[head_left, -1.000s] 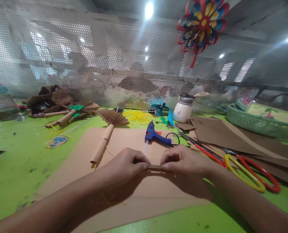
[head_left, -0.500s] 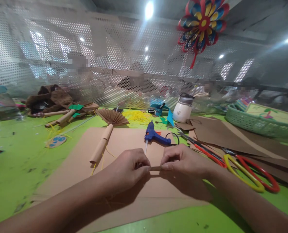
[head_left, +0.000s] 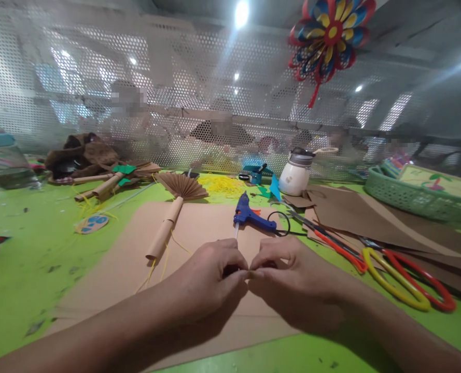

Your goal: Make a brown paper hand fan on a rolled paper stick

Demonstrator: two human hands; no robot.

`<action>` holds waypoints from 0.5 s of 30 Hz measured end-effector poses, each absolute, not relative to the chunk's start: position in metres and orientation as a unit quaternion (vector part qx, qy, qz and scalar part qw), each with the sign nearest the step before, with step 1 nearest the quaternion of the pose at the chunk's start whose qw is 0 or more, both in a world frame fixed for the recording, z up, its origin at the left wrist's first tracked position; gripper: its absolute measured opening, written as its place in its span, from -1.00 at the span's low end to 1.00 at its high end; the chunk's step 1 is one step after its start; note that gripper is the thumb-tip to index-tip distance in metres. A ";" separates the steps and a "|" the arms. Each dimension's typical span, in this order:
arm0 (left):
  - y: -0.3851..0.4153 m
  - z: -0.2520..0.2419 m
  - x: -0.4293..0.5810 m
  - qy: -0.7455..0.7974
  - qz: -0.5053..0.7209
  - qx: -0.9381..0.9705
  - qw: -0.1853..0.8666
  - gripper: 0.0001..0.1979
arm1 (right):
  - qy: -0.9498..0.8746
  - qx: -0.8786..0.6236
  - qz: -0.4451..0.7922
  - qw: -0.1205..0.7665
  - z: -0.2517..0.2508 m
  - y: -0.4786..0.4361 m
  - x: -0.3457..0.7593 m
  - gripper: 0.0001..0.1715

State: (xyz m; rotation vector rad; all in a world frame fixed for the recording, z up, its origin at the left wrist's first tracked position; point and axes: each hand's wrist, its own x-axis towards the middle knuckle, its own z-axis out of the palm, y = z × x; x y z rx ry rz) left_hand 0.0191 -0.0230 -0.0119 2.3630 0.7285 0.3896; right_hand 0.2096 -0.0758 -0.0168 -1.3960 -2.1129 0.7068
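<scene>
My left hand [head_left: 222, 267] and my right hand [head_left: 282, 264] meet above the brown paper sheets [head_left: 207, 223], each in a pinch. Between the fingertips is a small brown paper strip [head_left: 252, 274], mostly covered by the fingers. Just beyond the hands lies a blue hot glue gun [head_left: 253, 216] with a glue stick out of its back. To the left, a rolled paper tube [head_left: 165, 228] with a pleated paper fan [head_left: 184, 185] at its top rests on the sheets, yellow string trailing from it.
Red-handled scissors [head_left: 341, 250] and a larger pair with yellow and red handles [head_left: 393, 274] lie on the right beside dark brown paper [head_left: 350, 217]. Farther back are a white jar [head_left: 295, 176], yellow shreds [head_left: 224, 184] and a green basket [head_left: 417, 199]. People sit behind a perforated screen [head_left: 168, 103].
My hands have drawn closer together, so less of the paper strip shows between the fingertips. The whole view has shifted slightly.
</scene>
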 end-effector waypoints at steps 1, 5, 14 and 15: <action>-0.024 -0.012 0.019 0.279 0.146 0.897 0.311 -0.82 | -0.780 -0.513 0.255 0.252 -0.017 -0.076 0.208 -0.83; -0.026 -0.013 0.020 0.285 0.147 0.894 0.314 -0.80 | -0.787 -0.509 0.238 0.256 -0.017 -0.077 0.205 -0.82; -0.023 -0.009 0.018 0.302 0.136 0.865 0.377 -0.85 | -0.787 -0.514 0.242 0.241 -0.014 -0.075 0.211 -0.86; -0.022 -0.008 0.017 0.309 0.134 0.855 0.394 -0.85 | -0.786 -0.519 0.242 0.233 -0.014 -0.074 0.213 -0.87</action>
